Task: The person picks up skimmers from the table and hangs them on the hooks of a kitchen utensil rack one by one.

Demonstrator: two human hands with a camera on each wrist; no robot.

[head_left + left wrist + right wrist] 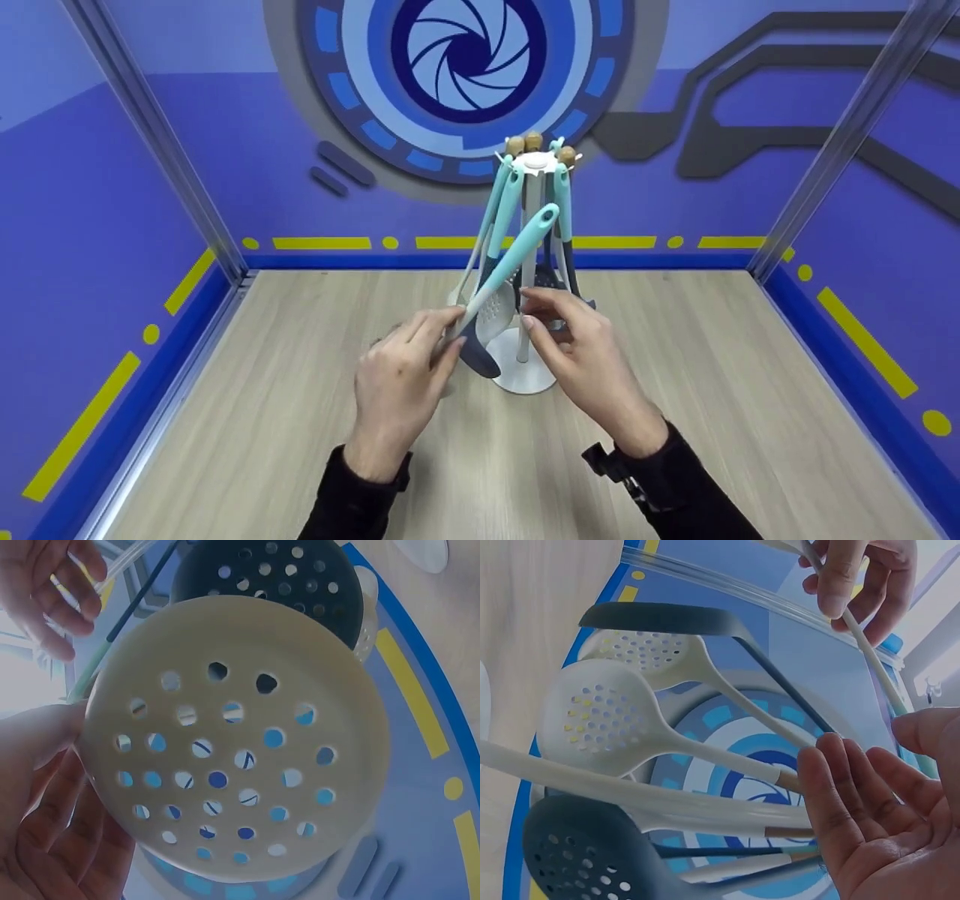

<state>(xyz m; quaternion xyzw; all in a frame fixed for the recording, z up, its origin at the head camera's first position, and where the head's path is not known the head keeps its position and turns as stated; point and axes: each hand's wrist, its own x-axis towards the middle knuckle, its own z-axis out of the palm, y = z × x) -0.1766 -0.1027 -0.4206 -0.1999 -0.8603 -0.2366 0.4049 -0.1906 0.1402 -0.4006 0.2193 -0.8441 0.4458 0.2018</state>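
Observation:
My left hand (pixel 401 371) pinches a skimmer by its white shaft, just above the head. Its teal handle (pixel 521 251) slants up to the right, in front of a white utensil stand (pixel 525 379). The skimmer's pale, hole-filled head (pixel 232 634) fills the left wrist view; my hand hides it in the head view. Beside the stand's pole is my right hand (pixel 596 360), fingers loosely bent and nothing held. The right wrist view shows its fingers spread near hanging utensils. A dark ladle (pixel 478 356) hangs close to the left fingers.
More utensils hang round the stand, among them a white skimmer (pixel 604 682) and a dark skimmer (pixel 566 836). Several have wooden or teal handle ends. The wooden table (pixel 262 450) is bounded by a blue printed back wall (pixel 225 165) and side walls with metal corner posts.

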